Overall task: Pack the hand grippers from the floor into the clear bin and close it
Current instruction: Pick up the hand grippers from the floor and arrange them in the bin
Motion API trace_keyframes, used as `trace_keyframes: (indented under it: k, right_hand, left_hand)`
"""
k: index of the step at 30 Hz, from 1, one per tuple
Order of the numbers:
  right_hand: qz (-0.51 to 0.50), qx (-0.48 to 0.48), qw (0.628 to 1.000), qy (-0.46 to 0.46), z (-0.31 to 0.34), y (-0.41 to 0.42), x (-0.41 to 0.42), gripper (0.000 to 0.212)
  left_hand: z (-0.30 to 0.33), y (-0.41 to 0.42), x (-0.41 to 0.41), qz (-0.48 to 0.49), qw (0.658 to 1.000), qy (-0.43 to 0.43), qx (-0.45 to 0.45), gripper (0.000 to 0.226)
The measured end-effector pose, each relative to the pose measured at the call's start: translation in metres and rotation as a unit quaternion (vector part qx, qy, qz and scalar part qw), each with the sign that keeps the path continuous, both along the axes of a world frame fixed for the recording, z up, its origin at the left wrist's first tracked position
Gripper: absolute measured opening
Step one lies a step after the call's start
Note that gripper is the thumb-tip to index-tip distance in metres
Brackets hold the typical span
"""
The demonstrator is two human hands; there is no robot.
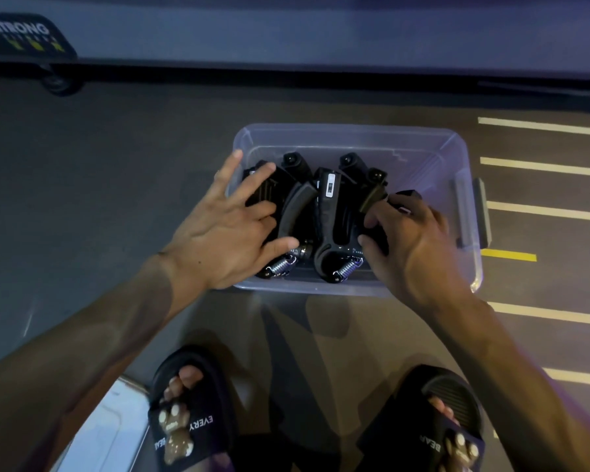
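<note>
Both hands worked inside the clear bin [351,139]. The left hand [232,229], fingers spread, pressed flat on the hand grippers [324,212]; the right hand [413,240] curled around one beside them. Nesting them flat looked wise. The lid [106,434] lay behind the left wrist.

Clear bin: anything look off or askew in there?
Nothing broken or spilled. The hand grippers lie jumbled and overlapping in the clear bin, crowded to its left side. Both hands, left and right, are on them. The bin has no lid on; a pale panel, possibly the lid, lies bottom left.
</note>
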State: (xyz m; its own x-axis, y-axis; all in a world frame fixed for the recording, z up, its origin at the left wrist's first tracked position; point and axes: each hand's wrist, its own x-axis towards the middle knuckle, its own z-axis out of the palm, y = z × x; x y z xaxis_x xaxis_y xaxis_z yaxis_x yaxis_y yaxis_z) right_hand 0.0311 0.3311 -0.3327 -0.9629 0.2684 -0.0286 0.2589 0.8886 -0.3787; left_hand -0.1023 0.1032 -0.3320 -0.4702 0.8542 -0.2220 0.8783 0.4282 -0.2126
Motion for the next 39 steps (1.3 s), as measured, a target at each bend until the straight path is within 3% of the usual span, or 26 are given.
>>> trace_keyframes:
  k: [10,20,26,36,39]
  right_hand:
    - [0.004,0.024,1.000,0.005,-0.001,-0.007,0.002,0.020]
    - [0.011,0.040,0.999,0.028,-0.004,-0.007,0.003,0.024]
    - [0.016,0.041,0.998,0.035,-0.005,-0.008,0.003,0.024]
    - [0.022,0.035,0.999,0.033,-0.006,-0.006,0.005,0.021]
    - [0.022,0.028,0.999,0.031,-0.005,-0.006,0.005,0.021]
  left_hand:
    - [0.002,0.015,-0.018,-0.088,0.986,0.016,-0.144,0.110]
    - [0.000,0.022,-0.024,-0.124,0.975,0.016,-0.186,0.114]
    - [-0.005,0.035,-0.031,-0.133,0.962,-0.003,-0.237,0.134]
    - [0.007,0.028,-0.028,-0.141,0.968,0.004,-0.207,0.122]
    - [0.032,0.013,-0.034,-0.150,0.980,0.027,-0.129,0.102]
